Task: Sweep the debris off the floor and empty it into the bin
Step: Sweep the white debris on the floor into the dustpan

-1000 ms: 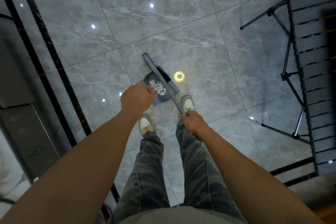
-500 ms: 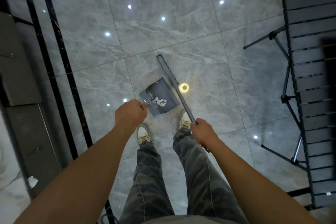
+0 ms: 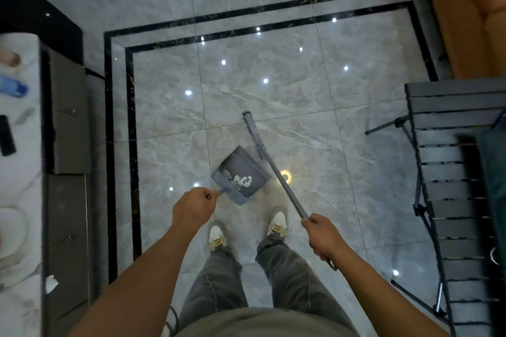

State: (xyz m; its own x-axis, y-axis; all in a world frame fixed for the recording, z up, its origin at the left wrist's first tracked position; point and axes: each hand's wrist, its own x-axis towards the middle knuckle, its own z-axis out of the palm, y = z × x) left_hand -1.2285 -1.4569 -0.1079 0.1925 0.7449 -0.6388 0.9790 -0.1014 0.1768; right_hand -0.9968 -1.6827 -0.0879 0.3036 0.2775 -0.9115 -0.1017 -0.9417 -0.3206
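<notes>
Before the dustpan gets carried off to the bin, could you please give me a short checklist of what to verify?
1. Debris in the dustpan: ok, white scraps lie inside it.
2. Left hand grips the dustpan handle: ok, closed around it.
3. Right hand holds the broom: ok, closed on the stick.
4. Dustpan level enough not to spill: cannot tell from this angle.
5. Floor clear of leftover scraps: ok in the part that shows.
6. Bin location: cannot tell, no bin in view.
</notes>
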